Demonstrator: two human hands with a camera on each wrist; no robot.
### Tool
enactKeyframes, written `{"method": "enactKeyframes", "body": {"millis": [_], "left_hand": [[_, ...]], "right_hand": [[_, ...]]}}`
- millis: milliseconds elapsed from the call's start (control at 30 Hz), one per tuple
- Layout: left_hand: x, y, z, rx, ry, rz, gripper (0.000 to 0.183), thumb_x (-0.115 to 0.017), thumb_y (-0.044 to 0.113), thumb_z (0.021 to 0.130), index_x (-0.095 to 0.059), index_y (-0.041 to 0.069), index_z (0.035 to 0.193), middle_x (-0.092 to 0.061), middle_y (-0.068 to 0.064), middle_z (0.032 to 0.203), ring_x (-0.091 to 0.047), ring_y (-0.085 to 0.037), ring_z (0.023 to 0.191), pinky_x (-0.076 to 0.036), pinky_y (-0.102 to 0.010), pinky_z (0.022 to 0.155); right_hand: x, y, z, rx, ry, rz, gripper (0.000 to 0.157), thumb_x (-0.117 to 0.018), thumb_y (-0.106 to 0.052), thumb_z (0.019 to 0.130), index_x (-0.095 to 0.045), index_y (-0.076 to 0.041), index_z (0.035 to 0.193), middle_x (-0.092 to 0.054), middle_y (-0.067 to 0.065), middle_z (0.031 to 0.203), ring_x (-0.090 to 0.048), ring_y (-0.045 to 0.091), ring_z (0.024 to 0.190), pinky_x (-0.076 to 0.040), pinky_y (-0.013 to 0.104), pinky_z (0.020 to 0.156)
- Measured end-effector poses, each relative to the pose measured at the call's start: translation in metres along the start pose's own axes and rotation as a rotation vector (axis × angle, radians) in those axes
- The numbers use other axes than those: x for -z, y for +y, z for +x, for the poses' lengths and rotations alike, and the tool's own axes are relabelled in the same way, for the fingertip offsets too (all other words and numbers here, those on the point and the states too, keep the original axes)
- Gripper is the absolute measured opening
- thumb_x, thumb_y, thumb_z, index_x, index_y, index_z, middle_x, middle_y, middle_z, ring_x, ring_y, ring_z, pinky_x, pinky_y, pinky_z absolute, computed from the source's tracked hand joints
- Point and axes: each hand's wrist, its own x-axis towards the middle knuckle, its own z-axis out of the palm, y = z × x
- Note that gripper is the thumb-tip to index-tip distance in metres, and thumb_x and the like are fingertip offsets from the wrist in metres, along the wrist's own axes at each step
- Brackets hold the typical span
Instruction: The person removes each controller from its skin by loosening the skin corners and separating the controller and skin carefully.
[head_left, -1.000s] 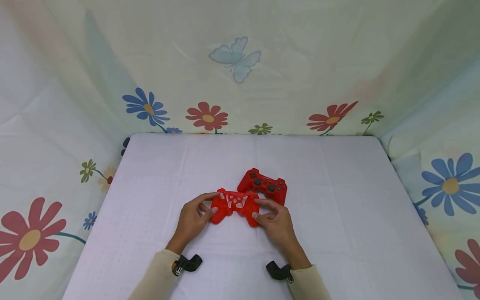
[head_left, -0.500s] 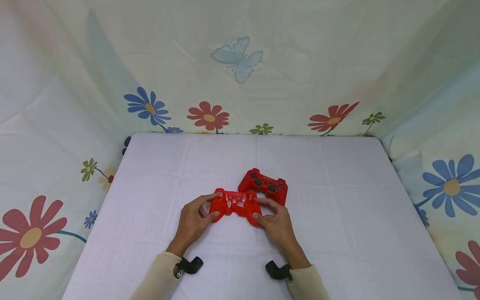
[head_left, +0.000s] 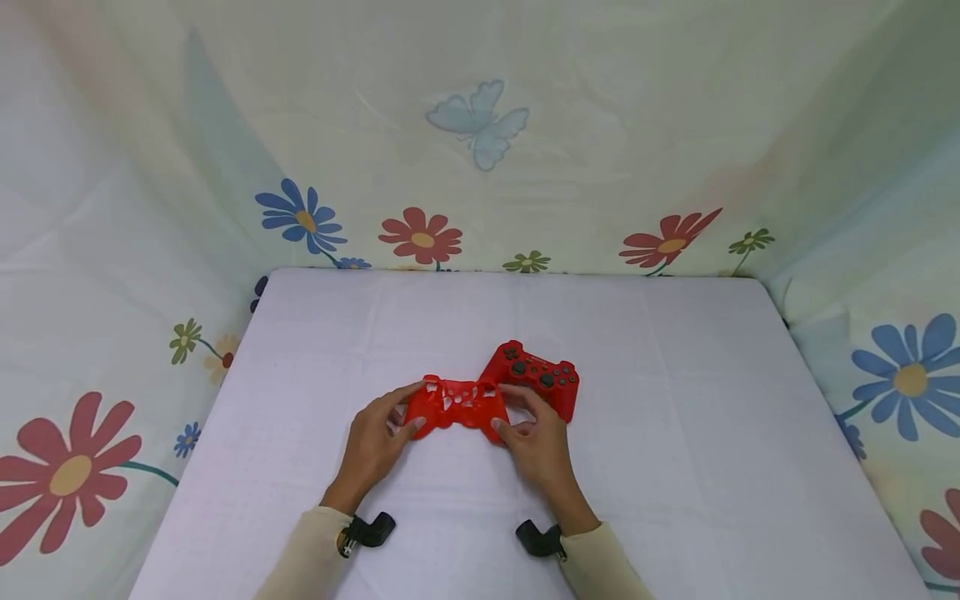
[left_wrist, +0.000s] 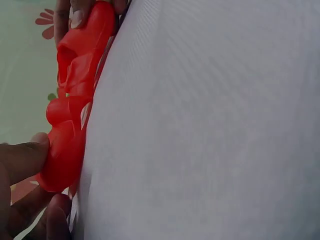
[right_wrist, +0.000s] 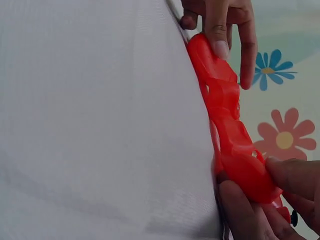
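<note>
A red, soft-looking game controller cover (head_left: 487, 410) with cut-out holes is stretched between the two hands in the head view. My left hand (head_left: 372, 440) pinches its left grip, thumb on the near side and index finger at the upper corner. On the opposite grip, my right hand (head_left: 542, 446) pinches in the same way. Both wrist views show the hollow cover (left_wrist: 65, 155) from the side, close over the white cloth. Just behind the right hand lies a red game controller (head_left: 566, 390) with dark buttons and sticks; the fingers and cover overlap its near left part.
The table (head_left: 675, 467) is covered in white cloth. Curtains (head_left: 600, 125) printed with flowers and a butterfly enclose its back and both sides. A black wrist camera (head_left: 372, 530) sits on the left wrist, another black camera (head_left: 538, 540) on the right.
Both hands have shifted a little to the left with the cover, tilting it and baring more of the controller behind. The controller stays put on the cloth.
</note>
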Motion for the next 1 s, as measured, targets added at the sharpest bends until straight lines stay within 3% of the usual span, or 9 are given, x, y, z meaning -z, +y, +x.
{"method": "enactKeyframes", "body": {"millis": [133, 300, 400, 533, 600, 733, 900, 1000], "left_hand": [[-0.004, 0.000, 0.001, 0.020, 0.034, -0.046, 0.060, -0.086, 0.018, 0.090, -0.064, 0.027, 0.145, -0.075, 0.001, 0.125, -0.063, -0.013, 0.086, -0.057, -0.022, 0.070], [-0.005, -0.001, 0.000, 0.040, 0.079, -0.099, 0.053, -0.088, 0.017, 0.089, -0.070, 0.028, 0.137, -0.076, 0.005, 0.124, -0.063, -0.014, 0.081, -0.057, -0.024, 0.069], [-0.005, -0.003, -0.001, 0.044, 0.065, -0.110, 0.053, -0.087, 0.017, 0.090, -0.070, 0.032, 0.137, -0.077, 0.005, 0.120, -0.063, -0.013, 0.083, -0.057, -0.024, 0.071], [-0.004, -0.002, -0.001, 0.006, -0.005, -0.058, 0.049, -0.081, 0.017, 0.095, -0.068, 0.033, 0.141, -0.074, 0.003, 0.104, -0.060, -0.012, 0.086, -0.055, -0.023, 0.073], [-0.003, -0.001, -0.002, -0.024, -0.047, -0.036, 0.048, -0.078, 0.016, 0.098, -0.068, 0.034, 0.141, -0.071, 0.003, 0.102, -0.059, -0.012, 0.087, -0.054, -0.023, 0.073], [0.000, 0.001, -0.006, -0.034, -0.096, -0.066, 0.051, -0.075, 0.010, 0.099, -0.068, 0.035, 0.142, -0.074, 0.003, 0.119, -0.062, -0.011, 0.092, -0.057, -0.023, 0.078], [0.005, 0.002, -0.008, -0.017, -0.077, -0.092, 0.053, -0.077, 0.008, 0.097, -0.068, 0.038, 0.141, -0.076, 0.001, 0.122, -0.069, -0.010, 0.086, -0.059, -0.022, 0.072], [0.014, 0.001, -0.005, -0.024, -0.053, -0.111, 0.054, -0.077, 0.008, 0.097, -0.068, 0.039, 0.140, -0.073, -0.001, 0.123, -0.070, -0.012, 0.082, -0.059, -0.022, 0.066]], "right_hand": [[-0.002, -0.001, -0.001, 0.015, 0.044, -0.068, 0.055, -0.085, -0.017, 0.092, -0.064, -0.034, 0.140, -0.068, 0.003, 0.136, -0.072, 0.015, 0.067, -0.060, 0.025, 0.064], [0.000, 0.000, -0.004, -0.001, 0.044, -0.049, 0.056, -0.085, -0.017, 0.092, -0.063, -0.037, 0.140, -0.069, 0.004, 0.134, -0.072, 0.016, 0.069, -0.061, 0.025, 0.065], [0.002, 0.003, -0.004, -0.022, 0.035, -0.012, 0.052, -0.083, -0.016, 0.094, -0.062, -0.035, 0.138, -0.070, 0.003, 0.133, -0.074, 0.018, 0.073, -0.062, 0.025, 0.069], [0.004, 0.006, -0.004, -0.056, 0.032, 0.013, 0.043, -0.081, -0.014, 0.095, -0.059, -0.024, 0.131, -0.072, 0.005, 0.126, -0.074, 0.019, 0.087, -0.063, 0.025, 0.077], [0.004, 0.006, -0.004, -0.071, 0.018, 0.010, 0.038, -0.079, -0.014, 0.096, -0.057, -0.021, 0.126, -0.073, 0.004, 0.119, -0.073, 0.019, 0.092, -0.063, 0.024, 0.079], [0.006, 0.004, -0.004, -0.040, -0.030, -0.004, 0.025, -0.075, -0.010, 0.099, -0.061, -0.019, 0.118, -0.072, 0.004, 0.108, -0.069, 0.018, 0.095, -0.060, 0.023, 0.079], [0.011, 0.001, -0.004, 0.022, -0.118, 0.047, 0.018, -0.068, -0.005, 0.102, -0.074, -0.020, 0.109, -0.069, 0.005, 0.112, -0.063, 0.021, 0.091, -0.055, 0.023, 0.072], [0.013, -0.002, -0.001, 0.026, -0.170, 0.111, 0.024, -0.067, -0.005, 0.103, -0.080, -0.023, 0.111, -0.068, 0.004, 0.123, -0.061, 0.023, 0.104, -0.056, 0.023, 0.074]]}}
